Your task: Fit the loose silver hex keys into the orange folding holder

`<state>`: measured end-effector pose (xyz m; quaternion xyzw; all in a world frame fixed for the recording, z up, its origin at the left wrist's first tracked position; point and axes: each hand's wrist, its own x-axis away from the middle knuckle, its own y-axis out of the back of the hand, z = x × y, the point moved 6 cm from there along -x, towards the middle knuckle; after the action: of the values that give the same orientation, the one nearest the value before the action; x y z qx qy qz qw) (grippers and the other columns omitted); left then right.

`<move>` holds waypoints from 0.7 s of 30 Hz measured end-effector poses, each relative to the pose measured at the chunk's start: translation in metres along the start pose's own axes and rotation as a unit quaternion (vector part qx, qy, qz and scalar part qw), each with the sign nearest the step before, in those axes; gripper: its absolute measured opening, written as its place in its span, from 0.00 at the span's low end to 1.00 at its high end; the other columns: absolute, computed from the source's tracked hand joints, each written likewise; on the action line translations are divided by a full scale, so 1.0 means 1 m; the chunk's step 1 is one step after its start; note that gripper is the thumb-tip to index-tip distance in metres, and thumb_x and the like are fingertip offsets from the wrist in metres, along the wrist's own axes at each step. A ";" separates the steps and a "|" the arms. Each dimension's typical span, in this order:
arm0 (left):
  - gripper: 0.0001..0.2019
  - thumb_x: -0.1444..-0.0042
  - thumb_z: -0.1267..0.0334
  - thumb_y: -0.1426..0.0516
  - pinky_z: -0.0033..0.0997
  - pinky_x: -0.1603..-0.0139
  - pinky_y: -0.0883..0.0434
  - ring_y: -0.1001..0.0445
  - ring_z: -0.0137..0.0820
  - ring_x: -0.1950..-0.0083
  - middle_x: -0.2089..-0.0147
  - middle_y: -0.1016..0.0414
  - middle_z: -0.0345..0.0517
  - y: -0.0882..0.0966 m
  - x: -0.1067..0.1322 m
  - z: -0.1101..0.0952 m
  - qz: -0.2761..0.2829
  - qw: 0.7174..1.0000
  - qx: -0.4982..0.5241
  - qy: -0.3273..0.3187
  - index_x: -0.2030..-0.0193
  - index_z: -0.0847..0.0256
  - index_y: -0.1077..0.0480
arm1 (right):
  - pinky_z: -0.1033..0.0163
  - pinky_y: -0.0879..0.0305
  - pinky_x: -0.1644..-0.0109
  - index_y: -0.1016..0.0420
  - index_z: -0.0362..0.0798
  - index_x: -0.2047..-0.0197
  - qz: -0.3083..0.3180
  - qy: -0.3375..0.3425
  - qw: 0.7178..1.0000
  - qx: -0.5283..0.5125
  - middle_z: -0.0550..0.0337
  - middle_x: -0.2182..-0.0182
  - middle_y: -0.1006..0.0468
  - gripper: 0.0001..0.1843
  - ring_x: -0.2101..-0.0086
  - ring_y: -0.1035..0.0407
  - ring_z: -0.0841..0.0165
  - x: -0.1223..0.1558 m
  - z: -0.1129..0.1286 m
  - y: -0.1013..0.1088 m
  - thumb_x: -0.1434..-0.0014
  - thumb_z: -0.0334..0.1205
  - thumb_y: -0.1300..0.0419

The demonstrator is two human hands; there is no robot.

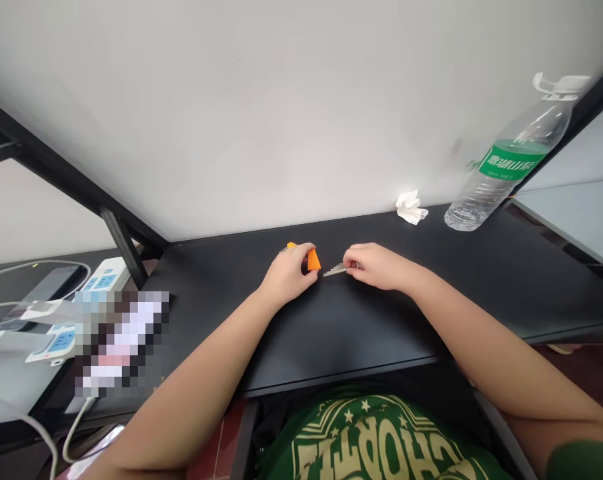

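My left hand point(289, 273) is closed round a small orange holder point(314, 260), thumb and fingers on either side of it. Thin metal ends show past its far left side, and my fingers cover its middle. A short way to the right, my right hand point(374, 265) pinches a bundle of thin silver hex keys point(335, 269) in stepped lengths. Their tips point left toward the orange holder, with a small gap between the two. My right fingers hide the other ends of the keys. Both hands are low over the black desk point(341, 333).
A large clear bottle point(511, 160) with a green label stands at the back right, beside a crumpled tissue point(411, 207). At left lie a white power strip point(104, 277) with cables and a pixelated phone point(126, 340). A pale wall point(301, 120) rises behind the desk.
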<state>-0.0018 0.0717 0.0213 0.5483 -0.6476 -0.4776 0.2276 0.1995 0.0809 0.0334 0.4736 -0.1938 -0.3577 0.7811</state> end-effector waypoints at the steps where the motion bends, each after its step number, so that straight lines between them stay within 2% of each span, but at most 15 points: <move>1: 0.26 0.45 0.63 0.38 0.45 0.42 0.24 0.19 0.41 0.49 0.48 0.19 0.47 0.001 0.000 0.000 0.000 1.000 0.003 0.005 0.38 0.56 0.31 | 0.62 0.36 0.61 0.25 0.50 0.62 -0.023 0.003 0.999 -0.022 0.57 0.61 0.22 0.06 0.65 0.29 0.66 0.001 -0.003 0.005 0.35 0.32 0.42; 3: 0.25 0.45 0.64 0.38 0.43 0.42 0.24 0.19 0.40 0.50 0.49 0.19 0.46 0.002 0.000 -0.001 0.001 1.000 0.013 0.010 0.39 0.56 0.31 | 0.62 0.35 0.61 0.24 0.50 0.61 -0.057 0.011 0.997 -0.050 0.58 0.60 0.22 0.07 0.66 0.29 0.67 0.001 -0.007 0.011 0.33 0.33 0.43; 6: 0.24 0.45 0.62 0.37 0.42 0.44 0.23 0.19 0.40 0.49 0.48 0.19 0.46 0.001 0.000 -0.002 0.004 0.999 0.032 0.015 0.40 0.56 0.30 | 0.62 0.35 0.61 0.23 0.49 0.61 -0.077 0.036 0.995 -0.060 0.57 0.59 0.22 0.09 0.67 0.30 0.68 0.002 -0.004 0.013 0.32 0.33 0.44; 10: 0.23 0.45 0.59 0.35 0.41 0.45 0.23 0.19 0.40 0.50 0.50 0.18 0.45 0.000 0.001 -0.001 0.000 0.999 0.043 0.018 0.42 0.56 0.28 | 0.61 0.34 0.60 0.21 0.49 0.60 -0.080 0.061 0.993 -0.063 0.55 0.58 0.23 0.11 0.66 0.30 0.68 0.003 0.003 0.012 0.31 0.33 0.45; 15: 0.23 0.45 0.58 0.34 0.39 0.46 0.23 0.19 0.38 0.50 0.50 0.18 0.45 -0.002 0.003 -0.003 -0.012 0.999 0.051 -0.011 0.43 0.56 0.28 | 0.60 0.33 0.58 0.19 0.50 0.58 -0.079 0.074 0.992 -0.067 0.54 0.57 0.22 0.13 0.64 0.28 0.67 0.003 0.005 0.011 0.31 0.33 0.46; 17: 0.23 0.45 0.58 0.34 0.40 0.45 0.23 0.19 0.39 0.50 0.50 0.18 0.45 -0.001 0.004 -0.006 -0.018 0.999 0.042 -0.024 0.43 0.56 0.28 | 0.59 0.32 0.57 0.20 0.50 0.58 -0.088 0.050 0.990 -0.101 0.56 0.59 0.22 0.09 0.64 0.28 0.67 0.000 0.005 0.008 0.32 0.35 0.43; 19: 0.22 0.45 0.58 0.34 0.41 0.44 0.24 0.20 0.40 0.49 0.49 0.18 0.46 0.000 0.004 -0.011 -0.020 0.999 0.027 -0.038 0.44 0.56 0.28 | 0.59 0.30 0.59 0.22 0.50 0.58 -0.083 -0.002 0.980 -0.179 0.58 0.62 0.22 0.05 0.65 0.27 0.67 -0.003 0.003 -0.001 0.34 0.38 0.39; 21: 0.21 0.44 0.57 0.35 0.42 0.44 0.24 0.20 0.40 0.49 0.48 0.19 0.46 0.000 0.005 -0.017 -0.020 0.998 0.015 -0.052 0.45 0.56 0.28 | 0.60 0.28 0.63 0.25 0.50 0.56 -0.060 -0.057 0.954 -0.290 0.61 0.65 0.23 0.06 0.68 0.27 0.68 -0.008 0.002 -0.016 0.36 0.41 0.37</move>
<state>0.0103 0.0608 0.0276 0.5388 -0.6545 -0.5003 0.1761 0.1869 0.0805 0.0209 0.2165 -0.0975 -0.4716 0.8492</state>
